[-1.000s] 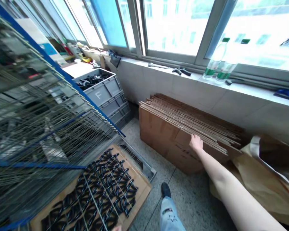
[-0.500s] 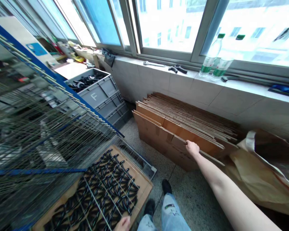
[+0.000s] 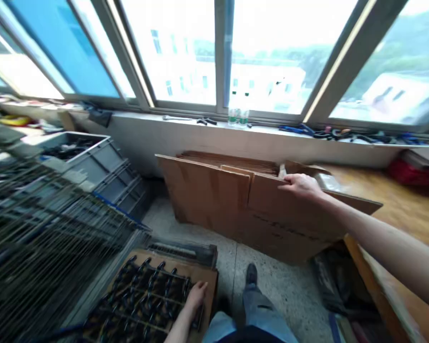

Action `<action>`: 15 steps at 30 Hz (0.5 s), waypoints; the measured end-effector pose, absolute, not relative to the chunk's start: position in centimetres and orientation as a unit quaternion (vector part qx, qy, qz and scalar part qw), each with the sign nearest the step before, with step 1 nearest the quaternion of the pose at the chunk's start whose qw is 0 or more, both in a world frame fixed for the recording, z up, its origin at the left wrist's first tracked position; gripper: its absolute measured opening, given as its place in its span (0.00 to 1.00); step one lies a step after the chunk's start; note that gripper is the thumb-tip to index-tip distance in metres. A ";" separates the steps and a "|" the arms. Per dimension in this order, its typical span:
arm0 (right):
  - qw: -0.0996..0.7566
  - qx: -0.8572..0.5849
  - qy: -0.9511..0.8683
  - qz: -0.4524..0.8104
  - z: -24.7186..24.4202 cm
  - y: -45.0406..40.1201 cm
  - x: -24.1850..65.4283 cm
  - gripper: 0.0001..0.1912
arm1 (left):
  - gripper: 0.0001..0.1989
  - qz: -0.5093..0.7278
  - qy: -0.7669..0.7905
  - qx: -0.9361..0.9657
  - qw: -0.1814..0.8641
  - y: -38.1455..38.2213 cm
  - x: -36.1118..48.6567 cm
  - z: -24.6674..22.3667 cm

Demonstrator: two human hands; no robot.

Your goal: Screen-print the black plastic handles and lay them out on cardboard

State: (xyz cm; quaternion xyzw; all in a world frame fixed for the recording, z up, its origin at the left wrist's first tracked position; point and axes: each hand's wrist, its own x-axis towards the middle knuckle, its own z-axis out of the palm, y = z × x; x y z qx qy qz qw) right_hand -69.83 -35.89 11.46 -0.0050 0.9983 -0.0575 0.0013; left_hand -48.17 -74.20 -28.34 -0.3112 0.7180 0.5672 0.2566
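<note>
My right hand (image 3: 302, 185) is closed on the top edge of a large flat cardboard sheet (image 3: 214, 197), which stands upright and apart from the stack of folded cardboard (image 3: 232, 163) behind it. My left hand (image 3: 197, 293) is low, over the right edge of a cardboard-lined tray of black curved parts (image 3: 153, 290). Its fingers look bent together, but blur hides whether they hold anything.
Grey crates (image 3: 103, 164) stand at the left beside a wire rack (image 3: 57, 238). Bottles (image 3: 239, 116) and tools (image 3: 189, 119) lie along the window sill. A wooden table (image 3: 411, 205) is at the right.
The view has swung to the right. My right hand has drawn the front cardboard sheet away from the stack. My left hand has come further into view above the tray.
</note>
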 end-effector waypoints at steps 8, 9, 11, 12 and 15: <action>-0.059 0.142 0.921 -0.357 27.4 -17.7 -49.5 0.23 | 0.41 0.671 0.594 -0.259 0.360 -60.9 -52.4 -26.3; -0.083 0.166 0.912 -0.366 28.2 -15.7 -46.9 0.23 | 0.40 0.694 0.563 -0.252 0.371 -58.8 -52.6 -26.0; -0.128 0.218 0.895 -0.367 29.2 -11.7 -42.2 0.22 | 0.32 0.724 0.516 -0.233 0.393 -54.8 -52.6 -25.5; -0.148 0.245 0.888 -0.360 29.4 -9.7 -40.1 0.21 | 0.28 0.733 0.497 -0.230 0.403 -52.8 -52.3 -25.4; -0.241 0.308 0.872 -0.295 29.2 -3.3 -35.4 0.18 | 0.16 0.733 0.475 -0.244 0.421 -47.1 -50.9 -25.1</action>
